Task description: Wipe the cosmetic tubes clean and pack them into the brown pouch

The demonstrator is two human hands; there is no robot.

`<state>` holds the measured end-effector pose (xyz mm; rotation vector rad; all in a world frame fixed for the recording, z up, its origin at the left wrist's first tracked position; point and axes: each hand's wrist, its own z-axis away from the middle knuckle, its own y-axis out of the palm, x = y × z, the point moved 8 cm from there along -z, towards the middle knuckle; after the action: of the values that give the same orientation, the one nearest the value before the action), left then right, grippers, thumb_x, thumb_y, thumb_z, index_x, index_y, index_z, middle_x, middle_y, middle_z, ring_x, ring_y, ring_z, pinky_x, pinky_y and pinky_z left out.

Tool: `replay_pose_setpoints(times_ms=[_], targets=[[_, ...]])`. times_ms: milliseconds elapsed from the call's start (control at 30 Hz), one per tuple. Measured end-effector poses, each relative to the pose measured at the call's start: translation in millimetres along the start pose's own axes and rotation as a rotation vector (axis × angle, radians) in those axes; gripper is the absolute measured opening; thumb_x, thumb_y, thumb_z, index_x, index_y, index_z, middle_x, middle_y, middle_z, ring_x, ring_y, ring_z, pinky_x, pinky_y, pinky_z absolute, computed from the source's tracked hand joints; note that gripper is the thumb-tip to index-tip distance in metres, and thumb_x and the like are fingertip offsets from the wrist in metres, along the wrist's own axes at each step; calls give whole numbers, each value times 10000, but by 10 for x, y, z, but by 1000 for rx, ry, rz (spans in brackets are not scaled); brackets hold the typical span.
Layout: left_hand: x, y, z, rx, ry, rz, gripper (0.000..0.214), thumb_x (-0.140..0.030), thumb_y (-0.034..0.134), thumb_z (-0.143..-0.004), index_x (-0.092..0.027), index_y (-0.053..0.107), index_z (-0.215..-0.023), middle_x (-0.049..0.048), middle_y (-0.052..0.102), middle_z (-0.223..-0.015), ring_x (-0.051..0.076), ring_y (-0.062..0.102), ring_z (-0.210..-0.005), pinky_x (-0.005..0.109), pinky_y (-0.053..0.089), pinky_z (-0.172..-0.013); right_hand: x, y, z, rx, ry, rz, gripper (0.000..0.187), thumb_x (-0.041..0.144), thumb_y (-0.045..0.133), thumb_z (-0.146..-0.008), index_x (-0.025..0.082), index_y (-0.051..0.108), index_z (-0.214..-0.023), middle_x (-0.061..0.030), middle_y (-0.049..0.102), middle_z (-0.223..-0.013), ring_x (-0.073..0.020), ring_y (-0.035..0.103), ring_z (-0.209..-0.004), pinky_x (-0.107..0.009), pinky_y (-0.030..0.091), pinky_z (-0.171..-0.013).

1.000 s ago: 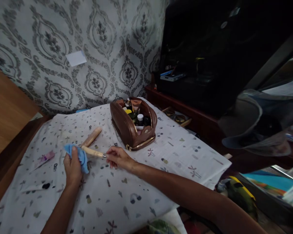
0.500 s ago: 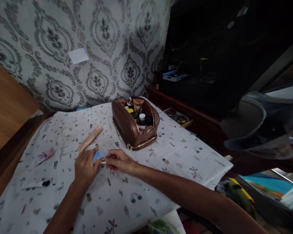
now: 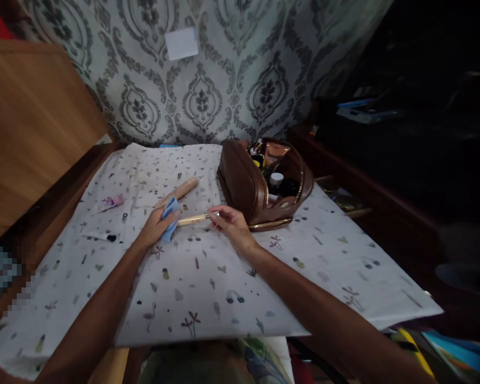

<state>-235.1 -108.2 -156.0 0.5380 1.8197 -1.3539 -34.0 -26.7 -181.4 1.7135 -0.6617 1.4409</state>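
Observation:
My left hand point(image 3: 155, 227) is closed on a small blue cloth point(image 3: 169, 217) wrapped round one end of a thin beige stick-like tool point(image 3: 192, 218). My right hand point(image 3: 231, 224) pinches the tool's other, metal-tipped end. Both hands hover just over a white patterned cloth point(image 3: 208, 266) spread on the table. A second beige tube point(image 3: 178, 192) lies just behind my left hand. An open brown cosmetic bag point(image 3: 248, 184) full of small bottles stands right behind my right hand.
A pink tube point(image 3: 109, 203) and a white tube with a black cap point(image 3: 100, 236) lie at the cloth's left. A wooden panel point(image 3: 28, 133) rises on the left, patterned wallpaper behind. Dark shelving point(image 3: 384, 160) with clutter fills the right.
The view swung left and closer. My left hand slid the blue cloth back along the tool toward its left end, after having been up against my right hand.

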Motion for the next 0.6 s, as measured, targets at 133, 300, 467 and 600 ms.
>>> replay_pose_setpoints(times_ms=[133, 300, 467, 600], targets=[[23, 125, -3, 270, 6, 67, 440, -532, 737, -684, -192, 703, -960, 42, 692, -848, 232, 649, -793, 295, 523, -705, -9, -26, -10, -38, -14, -30, 364, 425, 772, -686, 190, 673, -946, 50, 592, -654, -100, 577, -608, -219, 431, -543], [104, 102, -9, 335, -53, 44, 429, -517, 762, -670, -173, 687, -915, 5, 624, -713, 187, 585, -642, 272, 471, -594, -41, -46, -17, -71, -30, -115, 378, 472, 807, -675, 201, 698, -915, 35, 624, -678, -107, 594, -625, -221, 437, -544], [174, 49, 10, 233, -145, 175, 409, -542, 731, -708, -145, 675, -787, -1, 555, -609, 125, 483, -516, 236, 377, -488, -92, -63, -23, -80, -11, -127, 370, 527, 771, -724, 191, 700, -861, 16, 653, -664, -96, 571, -567, -221, 404, -514], [212, -4, 83, 131, -162, 260, 436, -576, 681, -764, -142, 666, -724, 2, 545, -562, 104, 462, -468, 223, 361, -457, -91, -46, -17, -48, -18, -83, 336, 476, 774, -734, 197, 686, -898, 19, 648, -688, -116, 606, -624, -233, 442, -549]])
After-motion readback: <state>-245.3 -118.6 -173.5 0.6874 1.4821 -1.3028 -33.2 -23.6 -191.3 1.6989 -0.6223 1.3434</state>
